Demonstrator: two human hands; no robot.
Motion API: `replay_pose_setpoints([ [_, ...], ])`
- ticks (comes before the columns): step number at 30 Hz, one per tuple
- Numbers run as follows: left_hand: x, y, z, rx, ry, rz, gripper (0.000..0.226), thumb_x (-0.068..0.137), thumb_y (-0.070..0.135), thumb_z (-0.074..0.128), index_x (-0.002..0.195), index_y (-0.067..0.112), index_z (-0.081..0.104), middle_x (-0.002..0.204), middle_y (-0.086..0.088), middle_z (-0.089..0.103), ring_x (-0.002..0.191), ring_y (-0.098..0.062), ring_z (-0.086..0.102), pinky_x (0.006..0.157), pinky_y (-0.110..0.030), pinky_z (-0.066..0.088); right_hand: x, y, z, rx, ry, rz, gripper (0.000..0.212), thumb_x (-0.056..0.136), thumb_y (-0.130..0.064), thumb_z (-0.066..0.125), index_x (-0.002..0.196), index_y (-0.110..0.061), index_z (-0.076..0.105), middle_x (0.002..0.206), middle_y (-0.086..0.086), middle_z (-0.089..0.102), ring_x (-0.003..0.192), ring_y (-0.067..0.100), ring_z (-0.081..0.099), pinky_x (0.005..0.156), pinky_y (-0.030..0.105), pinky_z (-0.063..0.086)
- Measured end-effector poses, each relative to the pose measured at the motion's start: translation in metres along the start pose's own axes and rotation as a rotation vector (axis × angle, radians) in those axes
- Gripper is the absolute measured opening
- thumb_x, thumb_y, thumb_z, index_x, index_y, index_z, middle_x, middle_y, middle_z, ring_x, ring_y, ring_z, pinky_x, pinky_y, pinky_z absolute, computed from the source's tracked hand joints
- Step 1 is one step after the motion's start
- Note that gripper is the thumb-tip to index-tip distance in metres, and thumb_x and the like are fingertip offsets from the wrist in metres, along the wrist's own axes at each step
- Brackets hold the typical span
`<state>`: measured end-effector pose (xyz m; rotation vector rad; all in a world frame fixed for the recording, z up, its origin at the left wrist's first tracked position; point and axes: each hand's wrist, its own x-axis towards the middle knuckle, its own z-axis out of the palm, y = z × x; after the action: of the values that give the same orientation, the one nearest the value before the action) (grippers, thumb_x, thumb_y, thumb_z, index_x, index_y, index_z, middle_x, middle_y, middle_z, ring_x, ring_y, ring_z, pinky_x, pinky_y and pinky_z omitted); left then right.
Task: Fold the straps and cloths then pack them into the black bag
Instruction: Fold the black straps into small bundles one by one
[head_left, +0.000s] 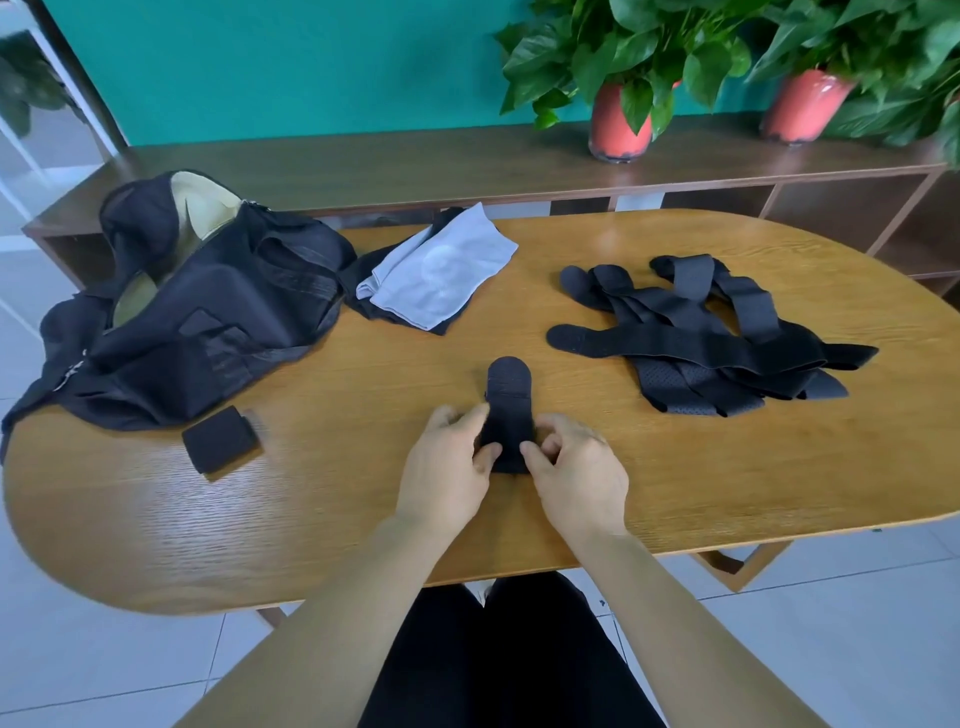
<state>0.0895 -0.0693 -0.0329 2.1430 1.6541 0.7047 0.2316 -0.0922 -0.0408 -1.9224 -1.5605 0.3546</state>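
Hands: my left hand (447, 467) and right hand (576, 473) both pinch one strap (509, 395), so its fold cannot pop open.
Folded strap (221, 439): lies just beside the black bag (208, 312), ready to pack.
Pile (717, 332): more straps to fold, on my right.

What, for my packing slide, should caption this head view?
Left hand and right hand fold a black strap on the table, black bag left, strap pile right.

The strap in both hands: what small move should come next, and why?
Probably fold the bunched near part forward onto the rounded end. The left hand and right hand pinch the strap there, while its rounded end lies flat on the table, not yet folded like the folded strap beside the black bag.
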Motion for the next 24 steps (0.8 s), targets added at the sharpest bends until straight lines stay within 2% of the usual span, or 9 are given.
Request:
replay_pose_setpoints([
  [2, -0.001, -0.005, 0.006, 0.013, 0.011, 0.092, 0.038, 0.091, 0.016, 0.063, 0.128, 0.015, 0.06, 0.122, -0.003, 0.055, 0.106, -0.02, 0.057, 0.09, -0.029, 0.049, -0.001, 0.0, 0.001, -0.004, 0.009, -0.029, 0.028, 0.089, -0.031, 0.06, 0.117, -0.028, 0.059, 0.083, -0.013, 0.056, 0.086, 0.008, 0.052, 0.059, 0.023, 0.039],
  [4, 0.0, -0.01, 0.01, 0.08, 0.014, 0.168, 0.033, 0.09, 0.011, 0.062, 0.123, 0.016, 0.065, 0.122, -0.001, 0.059, 0.108, -0.025, 0.055, 0.086, -0.042, 0.05, -0.002, 0.001, 0.002, -0.024, 0.016, -0.075, 0.028, 0.09, -0.029, 0.06, 0.117, -0.027, 0.062, 0.093, -0.011, 0.057, 0.088, 0.009, 0.054, 0.059, 0.024, 0.041],
  [5, 0.0, -0.01, 0.009, 0.116, -0.001, 0.193, 0.033, 0.092, 0.013, 0.059, 0.124, 0.017, 0.064, 0.124, 0.001, 0.059, 0.11, -0.025, 0.053, 0.085, -0.043, 0.048, -0.002, 0.002, 0.004, -0.031, 0.019, -0.087, 0.028, 0.09, -0.028, 0.06, 0.117, -0.027, 0.064, 0.096, -0.009, 0.057, 0.089, 0.01, 0.055, 0.06, 0.024, 0.042],
  [10, 0.004, -0.01, -0.01, 0.249, -0.224, 0.199, 0.055, 0.089, 0.046, 0.052, 0.141, 0.03, 0.044, 0.142, 0.016, 0.039, 0.128, -0.014, 0.03, 0.101, -0.036, 0.028, -0.004, 0.006, 0.006, -0.074, 0.057, -0.18, 0.027, 0.084, -0.022, 0.064, 0.11, -0.02, 0.071, 0.093, -0.004, 0.057, 0.085, 0.015, 0.055, 0.055, 0.024, 0.041],
  [14, 0.002, -0.01, -0.021, 0.243, -0.27, 0.205, 0.055, 0.088, 0.047, 0.056, 0.14, 0.033, 0.046, 0.137, 0.02, 0.043, 0.126, -0.01, 0.032, 0.1, -0.033, 0.022, -0.012, 0.01, -0.008, -0.097, -0.077, -0.278, 0.048, 0.075, -0.035, 0.051, 0.116, -0.016, 0.068, 0.104, -0.005, 0.054, 0.097, 0.016, 0.05, 0.073, 0.031, 0.05],
  [16, -0.007, -0.009, -0.025, 0.233, -0.254, 0.226, 0.051, 0.088, 0.049, 0.054, 0.137, 0.034, 0.05, 0.134, 0.021, 0.047, 0.123, -0.009, 0.035, 0.094, -0.031, 0.02, -0.019, 0.012, -0.016, -0.131, -0.127, -0.353, 0.05, 0.071, -0.031, 0.052, 0.115, -0.015, 0.068, 0.113, -0.004, 0.055, 0.104, 0.017, 0.05, 0.083, 0.034, 0.048],
  [19, -0.023, -0.009, -0.029, 0.187, -0.256, 0.203, 0.043, 0.091, 0.052, 0.048, 0.13, 0.036, 0.055, 0.129, 0.022, 0.051, 0.12, -0.007, 0.038, 0.091, -0.032, 0.019, -0.028, 0.016, -0.021, -0.082, -0.144, -0.387, 0.043, 0.074, -0.021, 0.054, 0.113, -0.013, 0.069, 0.118, -0.005, 0.061, 0.11, 0.018, 0.051, 0.089, 0.036, 0.047],
  [21, -0.031, -0.009, -0.031, 0.129, -0.258, 0.159, 0.036, 0.094, 0.053, 0.043, 0.121, 0.036, 0.06, 0.119, 0.02, 0.058, 0.115, -0.009, 0.042, 0.093, -0.036, 0.023, -0.032, 0.017, -0.022, 0.022, -0.131, -0.357, 0.034, 0.08, -0.016, 0.06, 0.112, -0.013, 0.07, 0.113, -0.006, 0.065, 0.11, 0.013, 0.051, 0.091, 0.032, 0.046],
  [24, -0.038, -0.005, -0.03, 0.008, -0.176, 0.058, 0.025, 0.096, 0.048, 0.045, 0.089, 0.03, 0.061, 0.08, 0.013, 0.058, 0.089, -0.014, 0.048, 0.083, -0.037, 0.033, -0.032, 0.008, -0.023, 0.155, -0.124, -0.198, 0.02, 0.088, -0.016, 0.062, 0.106, -0.017, 0.071, 0.092, -0.015, 0.063, 0.101, 0.009, 0.05, 0.08, 0.021, 0.04],
])
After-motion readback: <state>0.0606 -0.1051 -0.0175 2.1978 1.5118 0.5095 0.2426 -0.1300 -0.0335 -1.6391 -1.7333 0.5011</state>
